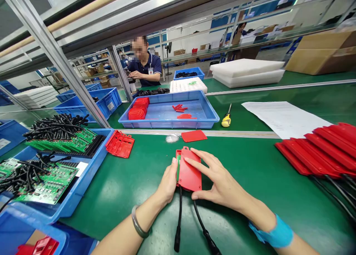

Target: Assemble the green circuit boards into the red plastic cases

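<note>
At near left, one blue bin (pixel 77 238) with red parts (pixel 46 245) inside; just beyond, one blue tray (pixel 91 169) of green circuit boards (pixel 48 186) with black leads (pixel 58 127). Next right, one red shell (pixel 120 145), ribbed side up, on the green bench (pixel 133 180). Far centre, one shallow blue tray (pixel 169 124) holding red pieces (pixel 139 108). Near centre, left hand (pixel 167 182), clamped along the left side of one red case (pixel 177 153), a green board showing there; over it, one red cover (pixel 190 173). Two black cables (pixel 180 210) trail from the near end. Right hand (pixel 219 177), closed on the cover's right side, fingers over its face, thumb at its near corner. Farther right, one yellow-handled screwdriver (pixel 226 119), one white sheet (pixel 283 115), one overlapping row of red units (pixel 317 151), corded.
</note>
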Demonstrator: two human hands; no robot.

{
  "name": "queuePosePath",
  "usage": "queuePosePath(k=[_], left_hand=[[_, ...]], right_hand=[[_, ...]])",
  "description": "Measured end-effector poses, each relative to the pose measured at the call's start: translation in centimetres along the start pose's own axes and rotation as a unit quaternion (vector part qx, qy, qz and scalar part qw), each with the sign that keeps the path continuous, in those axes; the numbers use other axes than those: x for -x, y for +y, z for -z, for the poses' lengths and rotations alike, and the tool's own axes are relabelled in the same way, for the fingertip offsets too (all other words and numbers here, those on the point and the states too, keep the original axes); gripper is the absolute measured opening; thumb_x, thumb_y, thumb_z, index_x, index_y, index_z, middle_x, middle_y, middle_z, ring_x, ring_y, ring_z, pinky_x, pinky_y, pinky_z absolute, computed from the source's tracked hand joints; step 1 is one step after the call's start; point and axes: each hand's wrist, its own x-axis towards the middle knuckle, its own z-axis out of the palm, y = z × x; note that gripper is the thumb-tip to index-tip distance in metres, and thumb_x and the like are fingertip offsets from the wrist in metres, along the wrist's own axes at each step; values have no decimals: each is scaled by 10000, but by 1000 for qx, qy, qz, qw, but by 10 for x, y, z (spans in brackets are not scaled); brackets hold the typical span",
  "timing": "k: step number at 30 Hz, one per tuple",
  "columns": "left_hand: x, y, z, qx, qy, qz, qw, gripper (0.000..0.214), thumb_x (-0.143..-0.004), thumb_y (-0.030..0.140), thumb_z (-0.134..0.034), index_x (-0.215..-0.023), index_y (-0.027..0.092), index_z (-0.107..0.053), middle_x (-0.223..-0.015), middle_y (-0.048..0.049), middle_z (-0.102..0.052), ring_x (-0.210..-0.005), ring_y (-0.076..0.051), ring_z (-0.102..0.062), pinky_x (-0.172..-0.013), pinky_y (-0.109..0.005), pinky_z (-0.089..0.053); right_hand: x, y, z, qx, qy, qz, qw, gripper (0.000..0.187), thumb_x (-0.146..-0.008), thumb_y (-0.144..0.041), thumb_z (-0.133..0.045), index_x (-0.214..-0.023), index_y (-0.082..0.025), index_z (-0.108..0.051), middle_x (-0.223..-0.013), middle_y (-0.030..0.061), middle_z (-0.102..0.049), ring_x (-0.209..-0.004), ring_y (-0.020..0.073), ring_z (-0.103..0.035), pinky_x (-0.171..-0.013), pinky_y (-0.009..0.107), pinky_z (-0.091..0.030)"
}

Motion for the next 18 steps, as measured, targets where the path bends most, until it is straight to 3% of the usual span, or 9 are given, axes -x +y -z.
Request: queuePosePath(k=[4, 11, 18], left_hand=[[1, -2, 0, -7, -1, 0, 1000, 658, -853, 628, -327, -1194, 128, -585, -908, -84, -693, -803, -188, -590, -730, -286, -434], [2, 1, 0, -52, -11, -20, 998, 653, -874, 607, -287, -1161, 110, -599, -906, -95, -686, -812, -194, -586, -746, -297, -436], [2, -1, 1, -88, -32, -57, 994, 485, -844, 538, -466, -1036, 118, -613, -934, -74, -646, -757, -152, -535, -683, -251, -411]], right_hand=[[0, 1, 1, 25, -21, 24, 999, 848, -694, -646, -636, -1387, -232, -379, -1480, 170, -233, -1324, 358, -258, -1036, 596, -251], [1, -2, 1, 59, -34, 31, 997, 835, -715, -633, -626, -1400, -241, -355, -1492, 174, -214, -1348, 345, -223, -1044, 611, -219], [2, -3, 1, 75, -40, 36, 996, 815, -726, -616, -629, -1406, -274, -338, -1511, 152, -166, -1344, 357, -229, -1032, 626, -226]])
